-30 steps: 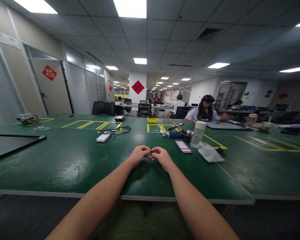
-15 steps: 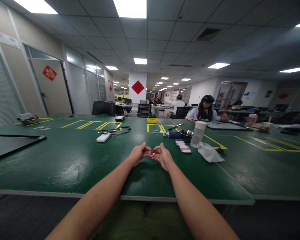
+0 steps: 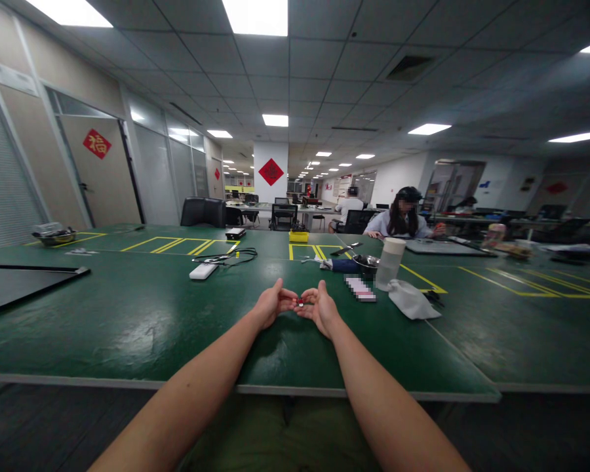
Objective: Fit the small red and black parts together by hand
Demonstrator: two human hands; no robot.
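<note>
Out in front of me, over the near middle of the green table, my left hand (image 3: 272,305) and my right hand (image 3: 320,309) meet at the fingertips. A tiny red object with a white or shiny part (image 3: 301,302) is held between the fingers of both hands. It is too small to name. Both thumbs stand raised, away from the fingers. The curled palms face each other, and the fingers partly hide the object.
Beyond my hands on the green table (image 3: 142,328) lie a white power bank (image 3: 203,271) with a black cable (image 3: 236,256) and a pixelated phone (image 3: 360,288). A pale bottle (image 3: 390,263), white pouch (image 3: 412,300) and metal bowl (image 3: 367,263) stand right. A person (image 3: 403,216) sits across.
Both thumbs have lifted and spread a little away from the fingers. The small red object stays between the fingertips; its white part shows slightly lower. The arms have hardly moved.
</note>
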